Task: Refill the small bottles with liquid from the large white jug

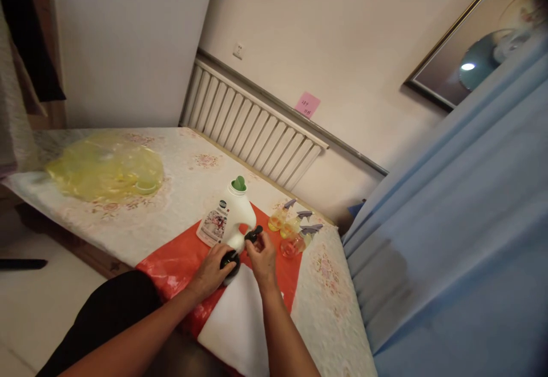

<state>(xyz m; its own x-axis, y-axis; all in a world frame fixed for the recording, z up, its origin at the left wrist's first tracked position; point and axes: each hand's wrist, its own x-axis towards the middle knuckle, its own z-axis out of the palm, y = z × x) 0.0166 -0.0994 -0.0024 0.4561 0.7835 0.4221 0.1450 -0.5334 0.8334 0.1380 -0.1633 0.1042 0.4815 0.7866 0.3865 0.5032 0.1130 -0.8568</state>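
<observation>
My left hand [213, 269] is closed around a small dark bottle [230, 264]. Just to its right, my right hand [262, 254] pinches a black pump head [253, 234] by its lower part, with the nozzle sticking up. Whether the pump's tube is still inside the bottle I cannot make out. Right behind my hands stands a big white jug [241, 211] with a pink floral label and a green spout in its open neck. Under these lies a red plastic sheet [169, 260]. A white flat piece [235, 320] rests between my forearms.
Several spray bottles with grey triggers, including a pinkish one [292, 245], stand at the right. A yellow plastic bag [103, 168] lies on the flowered cover [184, 183] at the left. Behind is a radiator [257, 125]; a blue curtain [449, 205] hangs at the right.
</observation>
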